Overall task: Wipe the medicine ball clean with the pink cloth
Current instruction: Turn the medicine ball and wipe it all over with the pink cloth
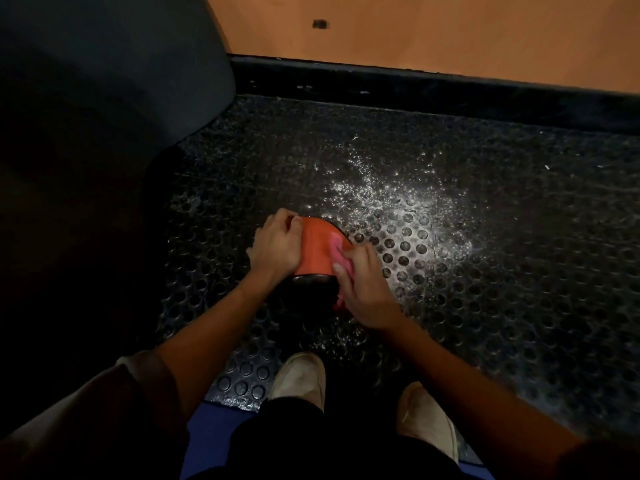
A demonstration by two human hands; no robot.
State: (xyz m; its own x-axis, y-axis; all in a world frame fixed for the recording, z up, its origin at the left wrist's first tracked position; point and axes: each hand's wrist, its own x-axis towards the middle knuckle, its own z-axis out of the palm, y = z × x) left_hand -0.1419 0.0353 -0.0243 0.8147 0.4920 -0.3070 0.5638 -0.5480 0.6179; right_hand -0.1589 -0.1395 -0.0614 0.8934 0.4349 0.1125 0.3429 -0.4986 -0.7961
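Steadying hand: the left hand point(277, 245) grips the left side of the medicine ball point(314, 249), with its fingers curled over the ball's top edge.
Wiping hand: the right hand point(363, 289) holds the pink cloth point(337, 252) bunched under its curled fingers and presses it against the ball's right side.
Hands: apart, one on each side of the ball, each clamped on what it holds.
Ball: orange on its upper part and black on the lower part nearer the person; it sits on the floor mat point(519, 271), just ahead of the person's feet.
Floor: a black rubber mat with raised round studs; a patch of white specks point(398, 192) spreads over it just beyond and to the right of the ball.
Feet: two light-coloured shoes point(301, 379) at the bottom of the view, with dark trousers above them.
Background: an orange wall point(415, 32) with a black skirting board point(433, 91); a large dark grey shape point(104, 64) fills the upper left, too dim to identify.
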